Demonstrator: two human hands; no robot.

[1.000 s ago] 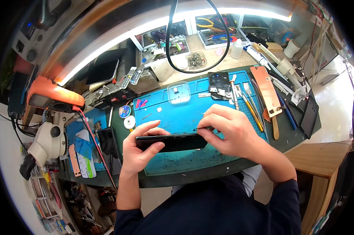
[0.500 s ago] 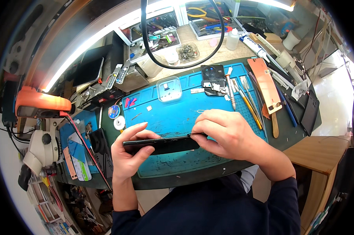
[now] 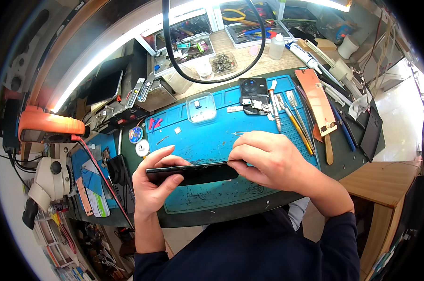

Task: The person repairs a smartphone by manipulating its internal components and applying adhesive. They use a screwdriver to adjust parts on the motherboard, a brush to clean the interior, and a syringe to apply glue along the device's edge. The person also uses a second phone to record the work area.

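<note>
Large dark lettering runs along a white tube [image 3: 303, 55] with a blue end at the back right of the bench. A small round spool [image 3: 136, 135] bears a blue and red label, too small to read, and a white and green card [image 3: 100, 202] at the left carries print that is also too small to make out.

The phone [image 3: 198, 175] is a thin, dark, flat slab, held up on its long edge above the near part of the blue mat [image 3: 198, 140]. The face toward the person is plain black and smooth; the upper edge looks narrow and slightly uneven.

The left hand [image 3: 150, 187] grips the phone's left end, thumb on the near face and the other fingers behind it. The right hand [image 3: 268, 158] is at the right end, thumb and forefinger pressed together; whether they pinch the edge itself or something small there, I cannot tell. A thin metal loop [image 3: 238, 133] shows just beyond its knuckles.

Farther back on the mat sit a clear plastic box [image 3: 201, 117] and a black case [image 3: 253, 89] with small pale pieces.
</note>
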